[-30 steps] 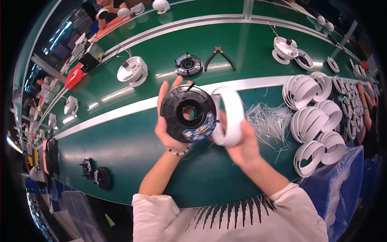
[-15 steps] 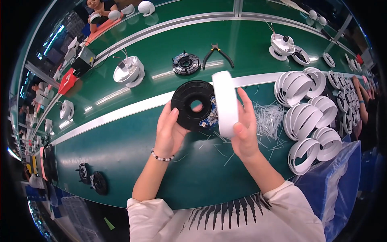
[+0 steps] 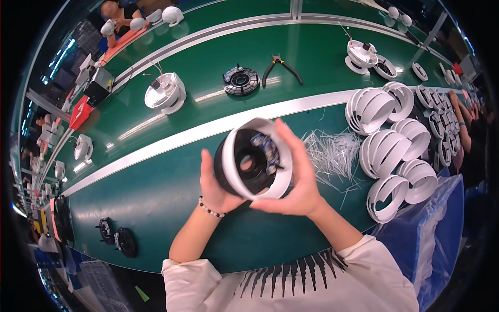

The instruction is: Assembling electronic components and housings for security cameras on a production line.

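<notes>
Over the near part of the bench I hold two parts against each other. My left hand (image 3: 217, 188) is curled round the left side of a black disc (image 3: 241, 143) with a round hole in its middle. A blue circuit board (image 3: 267, 151) sits on that disc and shows through the ring. My right hand (image 3: 300, 190) grips a white plastic ring (image 3: 284, 166) from the right, thumb below and fingers above. The tilted ring overlaps the disc's face; whether it is seated on the disc, I cannot tell.
White rings (image 3: 384, 151) are heaped at right beside a pile of thin white strips (image 3: 332, 156). Pliers (image 3: 280, 68), a black round part (image 3: 240, 80) and white lamp-like housings (image 3: 165, 92) stand farther back. Two black discs (image 3: 125, 242) lie at left. A blue bin (image 3: 442, 229) stands near right.
My right hand has brought the white ring left and turned it from edge-on to face me, over the black disc. My left hand has shifted slightly, still holding the disc.
</notes>
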Action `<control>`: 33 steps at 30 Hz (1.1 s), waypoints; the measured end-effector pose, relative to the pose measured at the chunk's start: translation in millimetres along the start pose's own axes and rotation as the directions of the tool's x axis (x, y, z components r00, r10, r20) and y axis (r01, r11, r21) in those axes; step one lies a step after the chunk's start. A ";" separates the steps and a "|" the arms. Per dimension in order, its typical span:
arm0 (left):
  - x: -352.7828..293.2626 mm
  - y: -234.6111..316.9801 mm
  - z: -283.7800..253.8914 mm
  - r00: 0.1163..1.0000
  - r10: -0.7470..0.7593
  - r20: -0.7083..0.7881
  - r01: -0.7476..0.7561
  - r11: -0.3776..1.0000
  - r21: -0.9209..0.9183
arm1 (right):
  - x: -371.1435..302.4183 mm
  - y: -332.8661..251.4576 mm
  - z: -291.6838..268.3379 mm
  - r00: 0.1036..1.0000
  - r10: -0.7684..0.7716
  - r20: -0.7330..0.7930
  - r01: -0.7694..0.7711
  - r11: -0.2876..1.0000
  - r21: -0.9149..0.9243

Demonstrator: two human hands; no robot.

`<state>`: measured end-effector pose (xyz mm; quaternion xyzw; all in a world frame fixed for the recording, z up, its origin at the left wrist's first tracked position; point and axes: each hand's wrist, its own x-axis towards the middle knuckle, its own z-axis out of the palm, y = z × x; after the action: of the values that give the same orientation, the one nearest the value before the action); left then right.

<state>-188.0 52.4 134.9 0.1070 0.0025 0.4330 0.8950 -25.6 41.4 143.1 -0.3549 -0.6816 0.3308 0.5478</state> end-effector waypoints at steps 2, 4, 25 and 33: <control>3.5 0.7 -3.2 0.996 -0.011 -0.091 0.004 0.997 -0.075 | 0.6 -7.0 1.6 0.998 -0.055 0.042 0.061 0.987 -0.146; 2.8 0.5 -11.4 0.986 0.027 -0.163 -0.037 0.998 -0.057 | -2.0 -8.8 3.3 0.998 0.045 0.043 -0.033 0.970 -0.241; 4.6 -11.1 -4.5 0.844 0.454 -0.285 -0.334 0.862 0.381 | 14.8 -14.5 2.7 0.985 0.102 0.138 -0.127 0.973 0.190; 5.6 -8.5 2.0 0.966 0.259 -0.014 -0.244 0.927 0.284 | 10.1 -18.2 11.0 0.987 -0.032 0.158 0.099 0.893 -0.439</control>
<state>-177.7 51.2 135.6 0.2205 0.0729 0.5420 0.8077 -40.0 39.7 161.5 -0.4225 -0.7890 0.1726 0.4113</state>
